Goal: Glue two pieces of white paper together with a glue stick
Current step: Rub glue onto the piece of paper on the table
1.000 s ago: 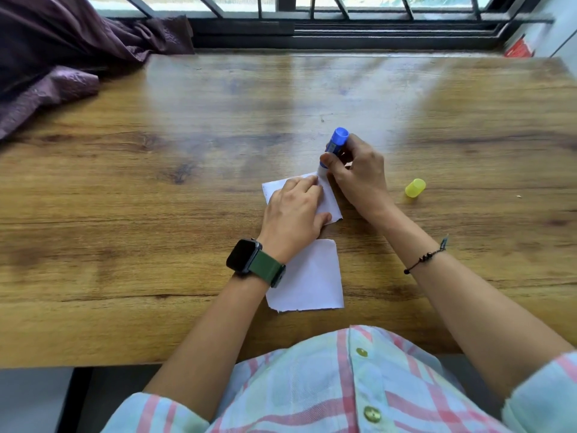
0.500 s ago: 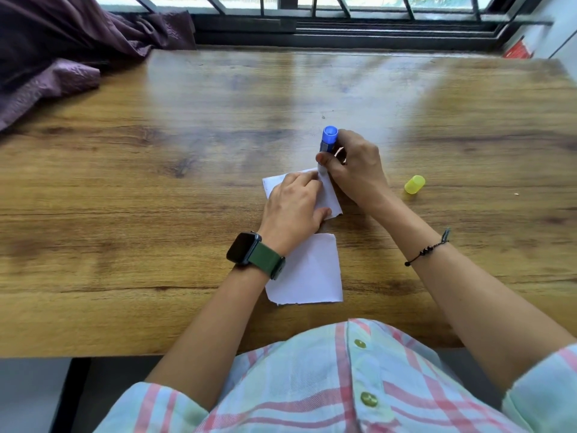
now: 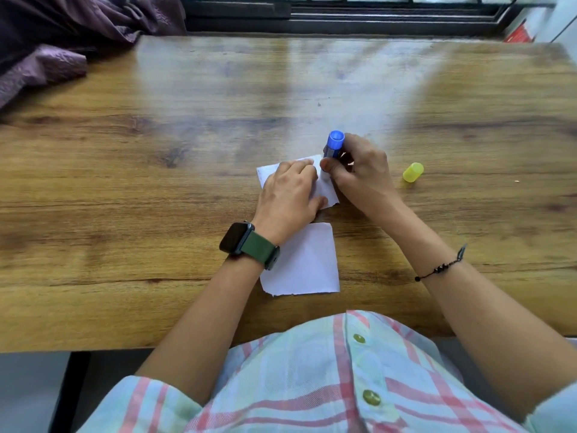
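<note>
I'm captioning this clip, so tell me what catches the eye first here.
Mid-table, the right hand presses a blue glue stick onto a white paper that the left hand pins flat. A yellow cap lies to the right; a second sheet lies nearer the person.

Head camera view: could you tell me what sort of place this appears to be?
Probably a room at home: a wooden table pushed against a barred window, with a purple curtain spilling onto it.
</note>
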